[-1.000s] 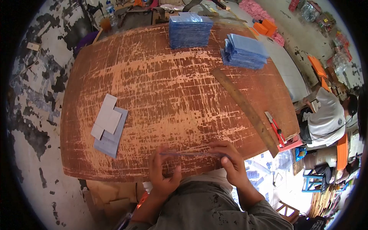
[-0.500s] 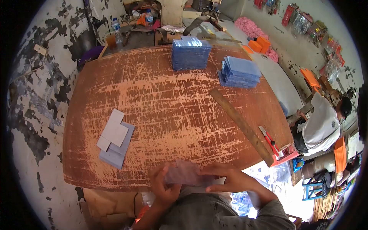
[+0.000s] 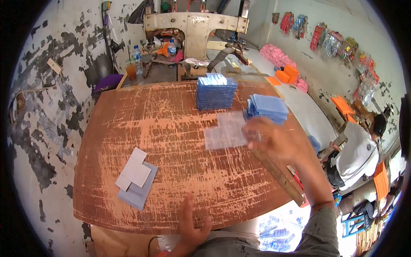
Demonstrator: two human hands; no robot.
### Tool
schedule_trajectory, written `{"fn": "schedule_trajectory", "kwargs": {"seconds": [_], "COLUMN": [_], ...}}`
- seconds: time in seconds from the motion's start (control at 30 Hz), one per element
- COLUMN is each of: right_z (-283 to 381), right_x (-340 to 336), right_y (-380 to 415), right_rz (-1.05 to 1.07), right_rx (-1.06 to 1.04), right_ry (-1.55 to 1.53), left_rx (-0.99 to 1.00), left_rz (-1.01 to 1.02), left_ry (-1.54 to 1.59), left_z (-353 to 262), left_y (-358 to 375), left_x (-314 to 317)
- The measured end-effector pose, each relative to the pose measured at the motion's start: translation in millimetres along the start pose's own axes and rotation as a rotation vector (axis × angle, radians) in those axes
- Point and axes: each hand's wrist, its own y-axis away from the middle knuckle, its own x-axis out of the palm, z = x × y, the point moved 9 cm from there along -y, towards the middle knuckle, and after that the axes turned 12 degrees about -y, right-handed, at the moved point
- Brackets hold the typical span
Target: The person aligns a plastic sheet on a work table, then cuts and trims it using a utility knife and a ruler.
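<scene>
A clear plastic sheet (image 3: 227, 132) with a stepped outline is pinched at its right edge by my right hand (image 3: 274, 139), over the far half of the table. Just beyond that hand lies a smaller stack of bluish plastic sheets (image 3: 269, 107). A taller stack of similar sheets (image 3: 215, 96) stands to its left. My left hand (image 3: 193, 225) is at the table's near edge, empty, with fingers and thumb apart. Cut white card pieces (image 3: 135, 171) lie on a grey-blue sheet (image 3: 141, 195) at the left.
A metal ruler (image 3: 280, 175) lies on the scratched brown table (image 3: 184, 171), near a red-handled cutter (image 3: 295, 175). Behind the table stands a cream-coloured press machine (image 3: 197, 34). Another person (image 3: 355, 150) sits at the right. Bluish plastic scraps (image 3: 278, 231) lie below the near edge.
The plastic sheet has left my left hand, and my right hand has carried it forward toward the stacks. My left hand has opened near the table edge. The view has tilted up.
</scene>
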Motion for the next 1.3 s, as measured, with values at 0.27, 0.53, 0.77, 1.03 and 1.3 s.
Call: {"fn": "schedule_trajectory", "kwargs": {"seconds": [0.27, 0.53, 0.77, 1.03, 1.3], "right_z": [-122.8, -205.3, -220.5, -218.5, -219.0], "right_x": [-61.0, -49.0, -46.3, -42.2, -42.5], "right_y": [-150.5, -230.6, -236.3, -239.5, -241.3], "right_rz": [-0.158, 0.040, 0.102, 0.127, 0.130], "right_rx": [-0.105, -0.068, -0.075, -0.026, 0.059], "right_ry": [0.122, 0.104, 0.121, 0.099, -0.150], "left_rx": [-0.123, -0.181, -0.069, -0.086, -0.079], "left_rz": [0.149, 0.191, 0.172, 0.210, 0.164], "left_ry": [-0.268, -0.265, -0.274, -0.253, -0.249], "left_z": [29.2, 22.2, 18.0, 13.8, 7.0], "left_y": [38.5, 29.6, 25.3, 22.9, 15.8], "left_x": [29.1, 28.7, 32.6, 30.3, 25.9]}}
